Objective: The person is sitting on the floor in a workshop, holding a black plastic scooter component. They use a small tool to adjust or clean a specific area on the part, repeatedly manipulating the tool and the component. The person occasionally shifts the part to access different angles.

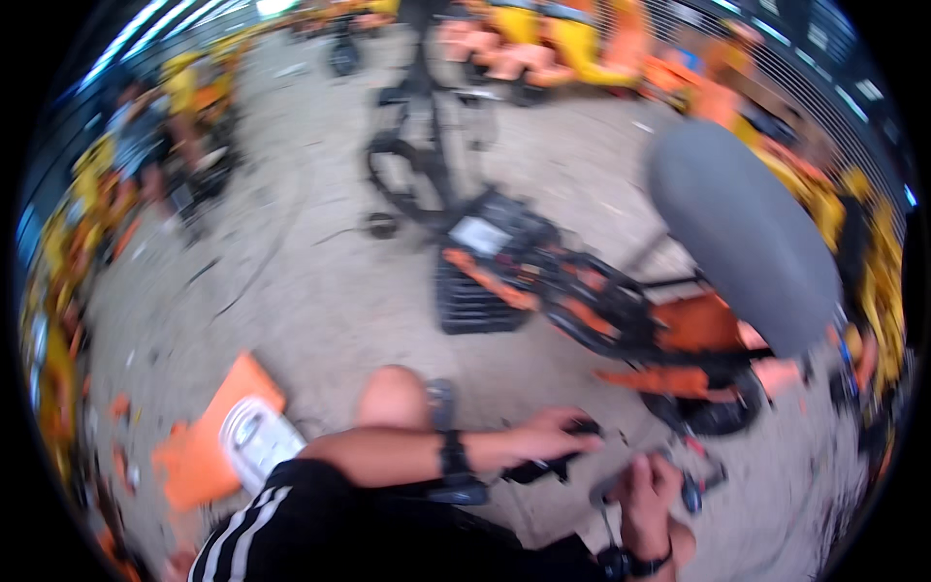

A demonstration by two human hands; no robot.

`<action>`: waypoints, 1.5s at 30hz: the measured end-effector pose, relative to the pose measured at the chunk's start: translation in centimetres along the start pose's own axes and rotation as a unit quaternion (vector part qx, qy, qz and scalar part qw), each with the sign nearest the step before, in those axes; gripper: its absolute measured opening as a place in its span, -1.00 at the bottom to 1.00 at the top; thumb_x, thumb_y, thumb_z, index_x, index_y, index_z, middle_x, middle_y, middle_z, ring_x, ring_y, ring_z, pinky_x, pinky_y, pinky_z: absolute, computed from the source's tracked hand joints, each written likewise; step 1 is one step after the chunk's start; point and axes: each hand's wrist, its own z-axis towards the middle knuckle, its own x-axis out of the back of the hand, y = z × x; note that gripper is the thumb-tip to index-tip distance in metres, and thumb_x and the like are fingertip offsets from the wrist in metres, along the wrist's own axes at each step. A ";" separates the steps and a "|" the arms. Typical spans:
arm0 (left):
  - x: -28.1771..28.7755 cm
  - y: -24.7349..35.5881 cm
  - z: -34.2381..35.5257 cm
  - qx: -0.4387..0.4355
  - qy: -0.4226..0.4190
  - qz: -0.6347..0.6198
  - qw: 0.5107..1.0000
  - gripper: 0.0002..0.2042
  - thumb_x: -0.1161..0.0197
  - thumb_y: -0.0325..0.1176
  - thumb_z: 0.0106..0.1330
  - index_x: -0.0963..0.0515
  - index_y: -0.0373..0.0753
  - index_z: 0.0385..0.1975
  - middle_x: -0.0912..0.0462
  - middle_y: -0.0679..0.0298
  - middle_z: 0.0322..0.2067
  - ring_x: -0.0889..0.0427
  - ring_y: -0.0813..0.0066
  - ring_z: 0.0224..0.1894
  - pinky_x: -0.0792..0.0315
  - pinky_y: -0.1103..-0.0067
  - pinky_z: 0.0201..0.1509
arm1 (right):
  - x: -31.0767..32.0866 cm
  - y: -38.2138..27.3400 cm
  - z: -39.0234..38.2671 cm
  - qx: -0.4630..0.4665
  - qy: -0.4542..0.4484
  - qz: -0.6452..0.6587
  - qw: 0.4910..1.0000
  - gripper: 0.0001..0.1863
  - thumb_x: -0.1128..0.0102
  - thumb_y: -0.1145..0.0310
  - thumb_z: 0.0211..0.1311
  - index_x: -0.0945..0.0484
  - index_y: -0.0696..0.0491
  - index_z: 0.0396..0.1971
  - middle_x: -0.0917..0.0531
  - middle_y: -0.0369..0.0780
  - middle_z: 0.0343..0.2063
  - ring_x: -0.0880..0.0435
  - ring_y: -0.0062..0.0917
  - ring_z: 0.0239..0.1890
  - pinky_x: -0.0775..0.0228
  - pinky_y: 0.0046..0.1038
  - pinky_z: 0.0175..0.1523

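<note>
Concrete floor [301, 281] spreads wide in the head view, with yellow and orange machines [587, 48] along its edges and another person [141, 136] far off at the left. In the middle is a black and orange scooter [592, 301], whose grey seat [742, 233] rises at a tilt toward the right. Near the left knee lies an orange panel [247, 378], with a white packet [257, 441] upon it.

Close to the body, the left hand [558, 436] is closed around a black part [536, 471], which is held low, in front of the lap and near the scooter. The right hand [648, 490] is just beside, with fingers bent; because of blur I cannot tell whether they grip something. A small dark tool [690, 495] lies next to it on the floor.

For good handling, I would judge, the left hand should keep the part firm and level, while the right hand approaches slowly, with the head kept quiet so that both are seen clearly.
</note>
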 end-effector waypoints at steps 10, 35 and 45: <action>0.1 -0.8 0.2 -0.064 0.070 -0.086 0.992 -0.56 -0.34 -0.11 0.29 -0.53 -0.37 -0.05 -0.62 0.31 -0.31 -0.53 0.68 -0.33 -0.44 0.66 -0.30 | -2.1 -2.1 -1.8 -0.061 -0.093 -0.062 0.992 -0.73 -0.06 0.21 0.39 -0.47 0.10 -0.10 -0.49 -0.22 -0.25 -0.45 -0.54 -0.23 -0.35 -0.50 -0.12; -0.2 6.0 -2.5 -0.016 0.118 -0.186 0.975 -0.67 -0.19 -0.14 0.39 -0.41 -0.30 -0.13 -0.62 0.15 -0.36 -0.70 0.34 -0.38 -0.64 0.44 -0.33 | -3.8 -9.4 2.8 0.139 0.051 0.019 0.989 -0.90 -0.30 0.49 0.21 -0.63 0.22 -0.37 -0.67 -0.20 -0.47 -0.59 -0.66 -0.50 -0.40 -0.65 -0.41; 0.0 6.9 -1.2 -0.034 0.116 -0.211 0.970 -0.55 -0.10 0.04 0.41 -0.37 -0.34 -0.25 -0.59 0.09 -0.40 -0.70 0.24 -0.41 -0.62 0.41 -0.34 | -5.2 -6.5 6.5 0.114 0.043 0.161 0.979 -0.86 -0.05 0.38 0.43 -0.35 0.13 -0.23 -0.58 -0.24 -0.49 -0.39 -0.73 -0.68 -0.23 -0.67 -0.58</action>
